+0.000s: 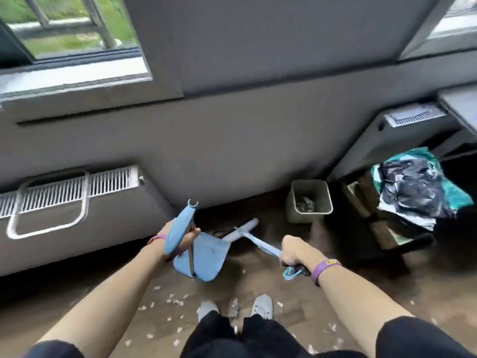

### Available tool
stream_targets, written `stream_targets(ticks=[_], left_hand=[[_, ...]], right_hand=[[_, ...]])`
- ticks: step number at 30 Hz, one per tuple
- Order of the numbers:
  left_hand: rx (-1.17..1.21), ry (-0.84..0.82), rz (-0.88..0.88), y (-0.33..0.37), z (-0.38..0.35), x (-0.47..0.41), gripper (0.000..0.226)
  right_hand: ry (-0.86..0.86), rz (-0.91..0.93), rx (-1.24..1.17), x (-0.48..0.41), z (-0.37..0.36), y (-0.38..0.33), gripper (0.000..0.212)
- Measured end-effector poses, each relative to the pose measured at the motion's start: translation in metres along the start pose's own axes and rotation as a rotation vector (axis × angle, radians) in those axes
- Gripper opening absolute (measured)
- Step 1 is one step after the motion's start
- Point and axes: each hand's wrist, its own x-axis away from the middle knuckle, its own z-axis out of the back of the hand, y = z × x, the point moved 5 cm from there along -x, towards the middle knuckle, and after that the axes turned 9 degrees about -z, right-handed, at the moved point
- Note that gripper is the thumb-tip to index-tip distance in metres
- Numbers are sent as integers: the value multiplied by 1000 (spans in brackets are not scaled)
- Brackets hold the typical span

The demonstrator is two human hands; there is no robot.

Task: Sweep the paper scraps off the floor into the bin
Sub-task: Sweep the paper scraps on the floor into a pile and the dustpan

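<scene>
My left hand [184, 235] grips the upright blue handle of a blue dustpan [206, 259], whose pan hangs just above the brown floor. My right hand [294, 250] is closed on the blue handle of a broom [260, 244]; its pale head [242, 228] lies near the wall, beyond the pan. Several white paper scraps [175, 302] lie scattered on the floor around my two grey shoes [262, 306]. A small beige bin [308, 200] stands by the wall to the right, with some scraps inside.
A white radiator [72, 192] runs along the wall on the left under a window sill. On the right a desk leg and a chair frame [382, 228] carry crumpled black and teal bags [418, 187], close to the bin.
</scene>
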Motion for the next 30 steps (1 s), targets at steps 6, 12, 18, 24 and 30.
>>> stream_targets(ticks=[6, 12, 18, 24, 30], left_hand=[[84, -271, -186, 59, -40, -52, 7], [628, -642, 265, 50, -72, -82, 19], [898, -617, 400, 48, -35, -102, 43], [966, -592, 401, 54, -13, -101, 45], [881, -471, 294, 63, -5, -104, 42]], right_hand=[[1, -110, -204, 0, -21, 63, 17], [3, -224, -301, 14, -64, 85, 26], [11, -256, -362, 16, -99, 65, 31], [2, -270, -421, 12, -114, 27, 25], [34, -222, -409, -1, -127, -7, 23]])
